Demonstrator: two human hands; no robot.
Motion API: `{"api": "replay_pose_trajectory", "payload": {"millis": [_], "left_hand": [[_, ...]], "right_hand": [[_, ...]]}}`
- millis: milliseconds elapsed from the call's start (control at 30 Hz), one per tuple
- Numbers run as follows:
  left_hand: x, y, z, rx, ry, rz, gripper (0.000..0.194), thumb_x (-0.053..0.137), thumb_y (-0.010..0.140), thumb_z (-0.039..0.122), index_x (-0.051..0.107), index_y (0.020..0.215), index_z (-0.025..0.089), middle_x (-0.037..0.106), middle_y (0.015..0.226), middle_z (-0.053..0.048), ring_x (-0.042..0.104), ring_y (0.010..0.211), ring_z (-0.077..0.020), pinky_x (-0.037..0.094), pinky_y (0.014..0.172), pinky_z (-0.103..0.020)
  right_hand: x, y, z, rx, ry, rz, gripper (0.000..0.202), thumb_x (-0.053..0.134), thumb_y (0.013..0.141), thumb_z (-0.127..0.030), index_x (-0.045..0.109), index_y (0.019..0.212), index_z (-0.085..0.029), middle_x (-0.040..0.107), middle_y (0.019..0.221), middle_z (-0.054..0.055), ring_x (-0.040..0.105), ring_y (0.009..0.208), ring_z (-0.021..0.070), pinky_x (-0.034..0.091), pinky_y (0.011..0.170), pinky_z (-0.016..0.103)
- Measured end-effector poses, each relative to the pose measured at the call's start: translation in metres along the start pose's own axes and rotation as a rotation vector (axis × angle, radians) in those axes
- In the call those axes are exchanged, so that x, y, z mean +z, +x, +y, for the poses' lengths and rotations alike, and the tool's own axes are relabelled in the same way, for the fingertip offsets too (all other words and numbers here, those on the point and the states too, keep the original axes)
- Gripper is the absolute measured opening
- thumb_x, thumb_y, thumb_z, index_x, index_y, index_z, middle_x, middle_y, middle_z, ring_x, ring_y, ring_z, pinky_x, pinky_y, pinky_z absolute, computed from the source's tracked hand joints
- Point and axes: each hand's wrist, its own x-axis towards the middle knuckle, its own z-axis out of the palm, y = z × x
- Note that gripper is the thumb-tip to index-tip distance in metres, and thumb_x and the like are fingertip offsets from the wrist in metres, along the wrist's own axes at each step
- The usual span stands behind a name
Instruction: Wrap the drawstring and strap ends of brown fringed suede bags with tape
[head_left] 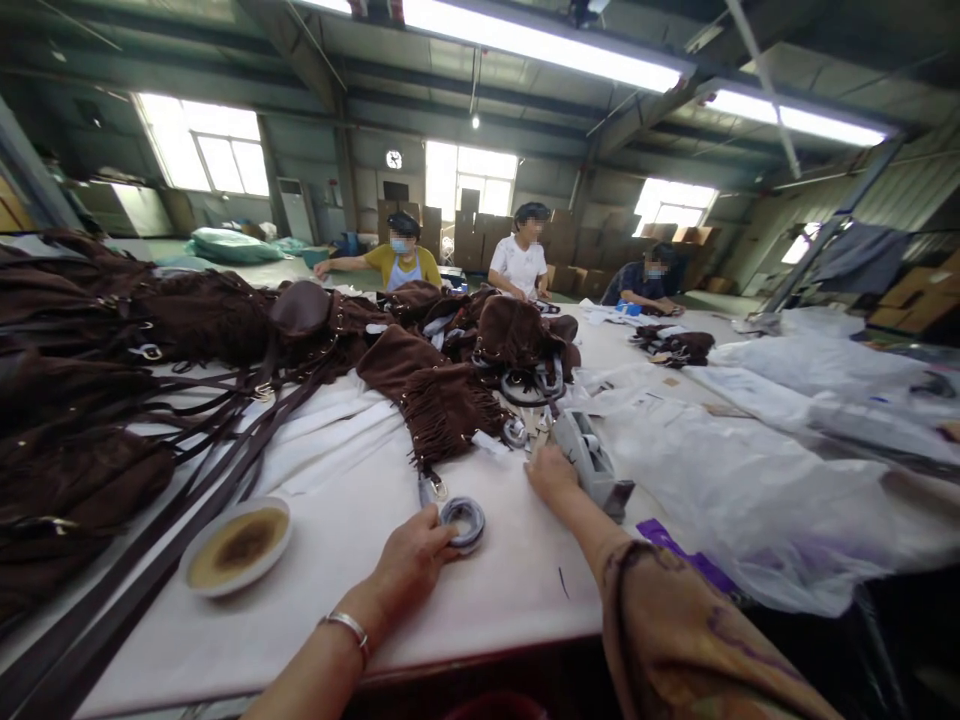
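Note:
My left hand is closed on a grey ring that looks wrapped in plastic film, just above the white table. A short strap with a metal clasp lies beside the ring, below a fringed dark brown suede bag. My right hand reaches forward against the left side of a grey tape dispenser. Its fingers are curled, and what they hold, if anything, is hidden. A second wrapped ring and small pale pieces lie just beyond that hand.
Brown bags and long straps heap up at left and centre. A white dish with a yellowish-brown content stands at front left. Clear plastic bags cover the right side, with a purple packet. Several people sit or stand across the table.

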Motion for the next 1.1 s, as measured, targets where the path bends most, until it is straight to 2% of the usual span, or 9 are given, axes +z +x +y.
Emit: {"api": "replay_pose_trajectory", "payload": {"millis": [133,267,500,633,733,867,1100], "left_hand": [[0.001,-0.001,-0.001,-0.02,-0.004,0.015,0.02,0.053,0.09,0.032,0.07,0.099,0.025,0.053,0.092,-0.003,0.049,0.084,-0.0181,0.037,0.075,-0.026],[0.0,0.001,0.0,-0.018,0.001,0.0,0.022,0.052,0.091,0.034,0.07,0.099,0.024,0.055,0.094,-0.004,0.05,0.084,-0.0183,0.038,0.074,-0.027],[-0.001,0.003,-0.002,0.005,-0.036,0.016,0.024,0.052,0.091,0.035,0.071,0.098,0.022,0.056,0.093,-0.006,0.052,0.083,-0.0198,0.039,0.072,-0.029],[-0.001,0.003,-0.004,0.007,-0.043,0.012,0.02,0.055,0.09,0.035,0.071,0.097,0.025,0.057,0.094,-0.005,0.052,0.084,-0.0199,0.038,0.073,-0.028],[-0.001,0.003,-0.006,0.004,-0.032,0.008,0.02,0.055,0.091,0.036,0.071,0.098,0.026,0.056,0.093,-0.004,0.052,0.084,-0.0194,0.037,0.072,-0.027],[-0.001,0.005,-0.007,0.005,-0.022,-0.014,0.021,0.053,0.092,0.037,0.07,0.099,0.027,0.056,0.093,-0.003,0.052,0.083,-0.0188,0.035,0.071,-0.027],[-0.005,0.005,-0.006,-0.012,-0.092,-0.031,0.022,0.053,0.092,0.039,0.07,0.099,0.027,0.055,0.094,-0.003,0.051,0.085,-0.0194,0.034,0.073,-0.028]], "right_hand": [[0.006,0.001,0.001,-0.051,-0.017,-0.039,0.025,0.049,0.092,-0.022,0.068,0.104,-0.011,0.066,0.108,0.02,0.065,0.101,0.0265,0.046,0.083,0.032],[0.001,0.003,0.006,-0.088,-0.034,-0.03,0.024,0.048,0.091,-0.019,0.07,0.096,-0.011,0.069,0.102,0.018,0.066,0.097,0.0256,0.046,0.081,0.031],[-0.01,0.043,-0.001,-0.087,-0.03,0.088,0.026,0.043,0.094,-0.014,0.066,0.104,-0.009,0.063,0.113,0.017,0.06,0.105,0.0217,0.043,0.088,0.03],[-0.006,0.065,-0.006,-0.105,-0.019,0.082,0.021,0.053,0.095,-0.024,0.063,0.109,-0.013,0.061,0.12,0.011,0.059,0.105,0.0205,0.047,0.091,0.037],[-0.002,0.078,-0.005,-0.108,-0.019,0.037,0.022,0.059,0.094,-0.032,0.064,0.105,-0.014,0.065,0.112,0.007,0.061,0.102,0.0202,0.05,0.09,0.041],[0.004,0.09,-0.002,-0.077,-0.025,-0.025,0.022,0.06,0.094,-0.034,0.066,0.097,-0.013,0.068,0.102,0.006,0.065,0.095,0.0187,0.052,0.087,0.039],[0.006,0.094,-0.004,-0.034,-0.016,-0.035,0.025,0.059,0.094,-0.036,0.065,0.102,-0.014,0.068,0.104,0.006,0.065,0.094,0.0184,0.054,0.085,0.039]]}}
